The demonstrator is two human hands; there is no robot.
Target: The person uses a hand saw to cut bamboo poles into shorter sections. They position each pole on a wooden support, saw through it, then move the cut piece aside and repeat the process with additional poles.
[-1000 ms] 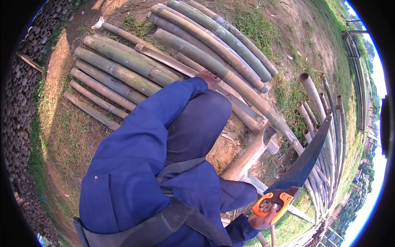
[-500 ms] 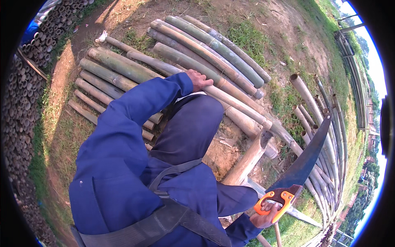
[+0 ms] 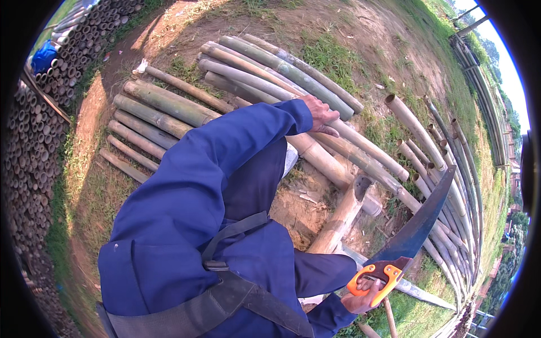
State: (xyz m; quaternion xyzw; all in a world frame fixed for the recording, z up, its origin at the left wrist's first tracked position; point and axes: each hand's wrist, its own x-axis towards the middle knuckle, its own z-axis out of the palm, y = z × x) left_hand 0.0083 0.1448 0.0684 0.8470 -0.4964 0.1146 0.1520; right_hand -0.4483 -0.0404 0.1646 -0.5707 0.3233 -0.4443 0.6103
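Note:
My left hand [image 3: 322, 115] is closed around a bamboo pole [image 3: 373, 147], which slants down to the right over the other poles. The cut end of this pole points toward the right. In my right hand [image 3: 363, 297], low on the right, is a handsaw [image 3: 414, 217] gripped by its orange handle. Its long dark blade points up and to the right, apart from the pole in my left hand. Between my hands, a thick bamboo post [image 3: 338, 224] leans up with a notched, hollow top.
Cut bamboo lengths [image 3: 169, 101] lie in rows at the left and far side. A thick pole [image 3: 322, 160] lies behind the post. Long bamboo poles [image 3: 459, 197] are heaped at the right. A large bamboo stack [image 3: 34, 146] stands at the far left, with a blue item [image 3: 44, 57] on it.
My left hand has moved right and slightly away, and the pole in it has shifted right, over the neighbouring poles. The saw stays in my right hand, nearly in place.

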